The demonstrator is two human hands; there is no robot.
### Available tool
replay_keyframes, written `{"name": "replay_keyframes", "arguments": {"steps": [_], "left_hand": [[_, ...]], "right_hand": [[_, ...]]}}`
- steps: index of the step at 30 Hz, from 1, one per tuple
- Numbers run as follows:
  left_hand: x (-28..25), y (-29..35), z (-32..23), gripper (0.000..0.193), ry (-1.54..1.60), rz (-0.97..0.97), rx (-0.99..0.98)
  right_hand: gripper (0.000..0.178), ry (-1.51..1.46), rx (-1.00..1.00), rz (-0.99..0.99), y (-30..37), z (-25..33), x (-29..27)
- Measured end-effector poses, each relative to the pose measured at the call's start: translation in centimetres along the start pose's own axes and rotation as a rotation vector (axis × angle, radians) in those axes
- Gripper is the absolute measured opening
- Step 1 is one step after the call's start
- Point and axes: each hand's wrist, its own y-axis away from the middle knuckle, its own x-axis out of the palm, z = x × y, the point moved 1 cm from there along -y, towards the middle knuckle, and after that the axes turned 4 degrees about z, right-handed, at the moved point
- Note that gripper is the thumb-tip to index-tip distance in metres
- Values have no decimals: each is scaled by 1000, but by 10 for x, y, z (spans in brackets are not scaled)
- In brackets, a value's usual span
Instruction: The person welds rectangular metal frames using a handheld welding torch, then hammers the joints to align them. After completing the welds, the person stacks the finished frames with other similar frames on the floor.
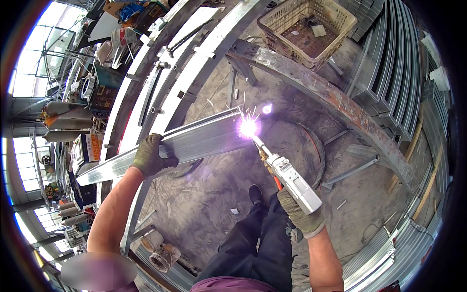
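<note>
Over dusty workshop floor [204, 209], a metal beam [204, 140] sparks

A violet-white glare [249, 127] swallows the tip of the silver torch [296, 182] and the patch of metal bar [199, 141] beside it; the torch's body hides part of the right hand [302, 220]. A blurred oval [99, 271] obscures the lower left, and the picture's edges cut off the right forearm [325, 263] and plastic crate [287, 47]

The gloved left hand [152, 156] reached forward, thumb [170, 161] spread. The right hand [302, 214] was curled, forearm [325, 260] extended behind it
</note>
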Motion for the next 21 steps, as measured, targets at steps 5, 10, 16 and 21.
{"name": "replay_keyframes", "arguments": {"steps": [5,10,16,21], "left_hand": [[0,0,-2,98,-13,-13,0],[-1,1,-3,97,5,9,1],[-4,2,-6,101,-29,67,-41],[-3,1,-4,102,-16,19,-2]], "right_hand": [[28,-10,-10,-77,-1,-6,6],[27,-16,7,-58,-5,2,3],[19,-150,261,79,8,12,-13],[25,-138,196,-97,10,14,-11]]}}
